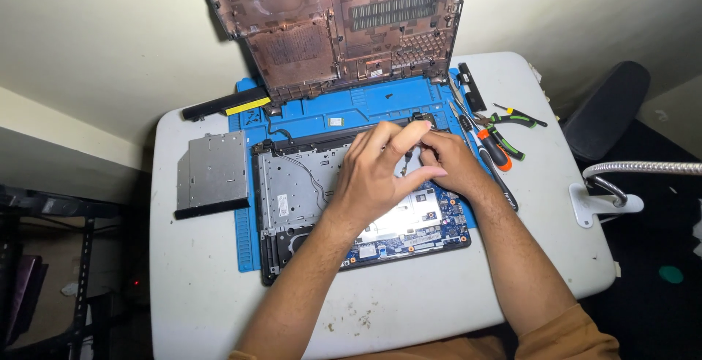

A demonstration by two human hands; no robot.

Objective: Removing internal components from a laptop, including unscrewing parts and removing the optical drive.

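Observation:
An opened laptop chassis (292, 184) lies on a blue work mat (365, 107), its metal frame and blue circuit board (431, 232) exposed. My left hand (376, 173) rests over the middle of the chassis, fingers bent toward the upper right corner. My right hand (453, 162) meets it there, fingertips pinched close together over a small part that I cannot make out. The removed bottom cover (336, 27) leans upright against the wall behind the mat.
A slim optical drive (212, 173) lies on the white table (409, 309) left of the mat. A black battery bar (223, 104) sits at the back left. Screwdrivers and pliers (497, 140) lie at the right. A lamp's flexible neck (636, 170) and a chair stand farther right.

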